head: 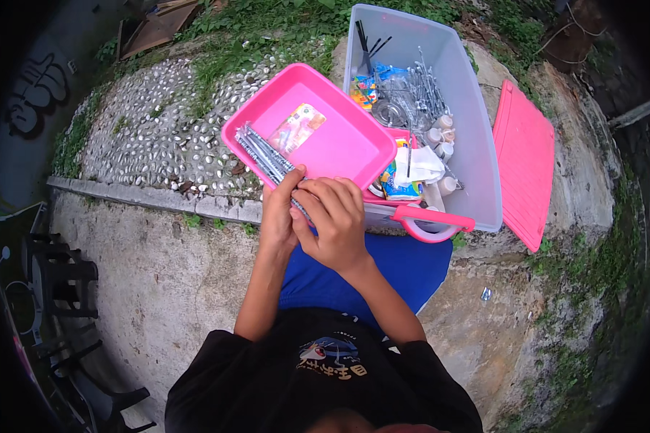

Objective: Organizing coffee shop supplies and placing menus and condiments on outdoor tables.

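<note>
My left hand (279,214) grips a bundle of thin, dark-and-silver patterned sticks (264,153), which looks wrapped in clear plastic. The fingers and thumb of my right hand (333,219) close around the near end of that bundle, right beside my left thumb. The far part of the bundle lies over the left side of a shallow pink plastic tray (346,142). Inside the tray is a flat, colourful printed paper (298,128), possibly a banknote. My hands hide the tray's near edge. The tray's right side overlaps an open translucent storage box (468,157).
The box holds several small white-capped bottles (445,135), more patterned sticks (428,89), colourful packets (403,184) and a white cloth or tissue (421,164). Its pink lid (522,168) leans at the right. Dark plastic chairs (67,281) stand left, below a stone kerb (157,197).
</note>
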Tool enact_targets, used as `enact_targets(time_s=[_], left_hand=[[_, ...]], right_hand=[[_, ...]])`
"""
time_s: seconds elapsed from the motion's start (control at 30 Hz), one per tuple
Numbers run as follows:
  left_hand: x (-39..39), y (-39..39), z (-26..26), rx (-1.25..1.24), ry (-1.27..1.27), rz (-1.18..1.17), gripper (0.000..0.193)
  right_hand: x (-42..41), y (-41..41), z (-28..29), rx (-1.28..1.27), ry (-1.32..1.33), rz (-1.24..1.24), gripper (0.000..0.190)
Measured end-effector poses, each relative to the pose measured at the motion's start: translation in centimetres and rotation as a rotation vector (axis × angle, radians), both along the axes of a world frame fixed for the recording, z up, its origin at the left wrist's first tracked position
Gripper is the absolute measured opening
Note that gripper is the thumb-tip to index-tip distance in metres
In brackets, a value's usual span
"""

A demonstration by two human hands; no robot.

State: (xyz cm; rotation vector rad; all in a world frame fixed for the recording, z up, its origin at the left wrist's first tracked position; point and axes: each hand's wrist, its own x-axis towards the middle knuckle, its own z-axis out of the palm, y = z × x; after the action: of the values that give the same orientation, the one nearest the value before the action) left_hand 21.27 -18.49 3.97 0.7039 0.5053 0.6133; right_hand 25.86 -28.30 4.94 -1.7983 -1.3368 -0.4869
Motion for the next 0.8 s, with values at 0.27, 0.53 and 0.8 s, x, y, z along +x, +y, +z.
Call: enact_targets(time_s=[0.27, 0.53, 0.8], left_hand=[[-1.7, 1.0, -4.4, 0.318, 0.073, 0.060, 0.024], [-2.0, 1.9, -2.3, 0.180, 0.038, 0.159, 0.029], [-4.9, 6.8, -2.2, -0.021, -0.028, 0.361, 0.029]], right_hand=[[-1.4, 1.3, -0.8, 0.156, -0.047, -0.066, 0.037], [-0.3, 1.5, 2.4, 0.111, -0.045, 0.005, 0.035], [10.4, -2.3, 7.2, -0.433, 0.401, -0.103, 0.026]])
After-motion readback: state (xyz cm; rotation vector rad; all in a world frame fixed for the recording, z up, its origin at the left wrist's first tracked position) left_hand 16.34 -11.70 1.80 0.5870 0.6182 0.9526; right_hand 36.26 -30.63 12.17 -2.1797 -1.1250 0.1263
